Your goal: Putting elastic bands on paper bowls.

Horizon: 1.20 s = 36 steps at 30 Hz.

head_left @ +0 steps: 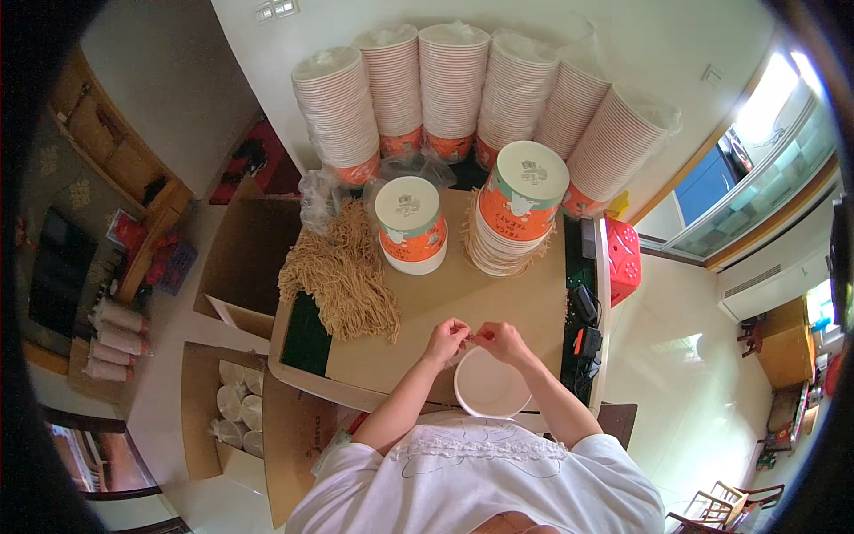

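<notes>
A white paper bucket (pixel 492 383) stands mouth up at the table's near edge, right in front of my body. At its far rim my left hand (pixel 447 342) and my right hand (pixel 500 342) come close together, fingers pinched. What lies between the fingertips is too small to make out. Beyond my left hand spreads a loose heap of tan cords (pixel 342 276). Two upside-down stacks of orange-and-white paper buckets stand past my hands: a short stack (pixel 411 233) in the middle and a taller stack (pixel 520 206) to its right, with tan cords around its lower part.
Tall plastic-wrapped stacks of buckets (pixel 449 84) line the wall behind the cardboard-topped table (pixel 427 307). Black devices with cables (pixel 584 325) lie at the table's right edge, beside a red stool (pixel 623 258). An open carton (pixel 200 409) of wrapped buckets sits on the floor at left.
</notes>
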Each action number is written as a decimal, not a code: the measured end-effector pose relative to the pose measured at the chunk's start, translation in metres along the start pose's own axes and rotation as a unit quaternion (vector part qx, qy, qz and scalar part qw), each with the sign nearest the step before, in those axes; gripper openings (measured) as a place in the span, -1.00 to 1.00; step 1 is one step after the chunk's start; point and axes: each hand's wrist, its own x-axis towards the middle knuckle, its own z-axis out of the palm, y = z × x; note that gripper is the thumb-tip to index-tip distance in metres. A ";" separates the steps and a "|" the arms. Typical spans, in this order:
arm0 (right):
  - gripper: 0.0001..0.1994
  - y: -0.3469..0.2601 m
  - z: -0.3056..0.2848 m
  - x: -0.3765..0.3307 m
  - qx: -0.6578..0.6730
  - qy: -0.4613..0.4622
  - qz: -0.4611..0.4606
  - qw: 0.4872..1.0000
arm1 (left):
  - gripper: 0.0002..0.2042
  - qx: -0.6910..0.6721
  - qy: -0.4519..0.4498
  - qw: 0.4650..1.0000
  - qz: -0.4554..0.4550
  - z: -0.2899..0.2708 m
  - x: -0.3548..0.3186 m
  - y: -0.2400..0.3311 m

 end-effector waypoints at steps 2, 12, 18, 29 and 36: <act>-0.71 0.002 -0.001 -0.001 0.016 0.004 0.001 1.000 | -0.94 0.002 0.000 1.000 -0.002 0.000 0.000 0.000; -0.74 0.005 0.002 0.003 0.016 -0.017 0.021 1.000 | -0.94 -0.018 -0.005 1.000 0.003 0.002 0.002 0.000; -0.79 0.010 0.001 0.004 0.044 0.008 0.025 0.999 | -0.86 0.011 -0.025 0.999 0.027 0.004 -0.001 0.003; -0.82 0.011 -0.002 0.006 0.025 -0.017 0.030 0.999 | -0.84 0.112 -0.060 0.984 0.127 0.001 0.004 -0.009; -0.82 0.008 -0.003 0.003 0.035 -0.010 0.037 0.999 | -0.85 0.172 -0.052 0.974 0.137 0.001 0.002 -0.011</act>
